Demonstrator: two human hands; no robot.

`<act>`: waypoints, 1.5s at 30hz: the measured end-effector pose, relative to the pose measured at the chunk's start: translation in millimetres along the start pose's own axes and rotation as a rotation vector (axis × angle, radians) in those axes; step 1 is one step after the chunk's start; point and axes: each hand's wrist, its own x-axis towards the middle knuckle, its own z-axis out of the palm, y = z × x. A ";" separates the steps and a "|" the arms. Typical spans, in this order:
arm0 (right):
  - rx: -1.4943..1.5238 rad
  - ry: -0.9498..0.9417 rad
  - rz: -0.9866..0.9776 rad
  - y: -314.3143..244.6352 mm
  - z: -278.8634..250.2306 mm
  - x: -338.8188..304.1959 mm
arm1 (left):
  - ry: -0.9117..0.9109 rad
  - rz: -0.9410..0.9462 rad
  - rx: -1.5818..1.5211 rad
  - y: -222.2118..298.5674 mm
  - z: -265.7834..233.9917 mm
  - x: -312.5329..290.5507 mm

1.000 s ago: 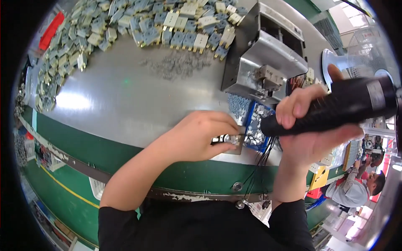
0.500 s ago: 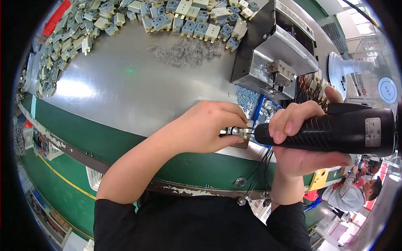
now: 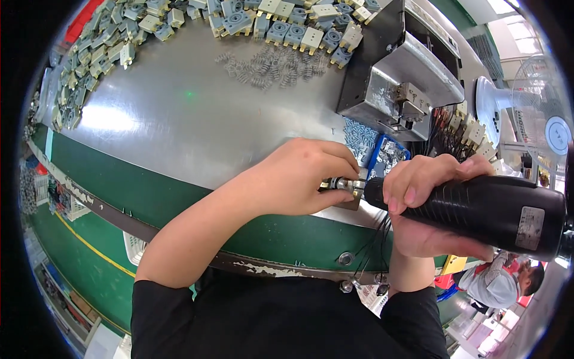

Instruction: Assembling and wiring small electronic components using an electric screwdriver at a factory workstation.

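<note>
My right hand (image 3: pixel 433 203) is wrapped round the thick black body of an electric screwdriver (image 3: pixel 478 209), which lies nearly level, its back end tilted down to the right. Its nose points left, at a small silver-and-black metal part (image 3: pixel 342 184). That part sits pinched between the thumb and fingers of my left hand (image 3: pixel 308 176), low over the front edge of the metal table. Whether the bit touches the part is too small to tell. Thin black wires (image 3: pixel 376 236) hang down just below the screwdriver's nose.
Blue-grey screws (image 3: pixel 359 136) and a blue tray (image 3: pixel 382 157) of small metal pieces lie beyond my hands. A metal fixture (image 3: pixel 400 78) stands behind them. Springs (image 3: pixel 269 67) and many grey-and-cream switch blocks (image 3: pixel 293 33) cover the far side. A fan (image 3: pixel 544 113) and another person (image 3: pixel 493 284) are at right.
The screwdriver's back end has dropped, so it now slopes down to the right. My right hand's raised finger has come down onto the body. My left hand keeps its pinch.
</note>
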 end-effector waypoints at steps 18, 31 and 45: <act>0.120 -0.102 -0.179 -30.9 -26.0 54.6 | -0.009 0.047 -0.002 2.5 0.2 3.8; -0.363 0.423 -0.179 -3.3 -36.1 96.4 | -0.040 -0.002 -0.014 3.9 -2.9 4.6; -0.392 0.396 -0.170 0.5 -34.7 97.4 | -0.038 -0.009 -0.012 4.0 -2.2 3.8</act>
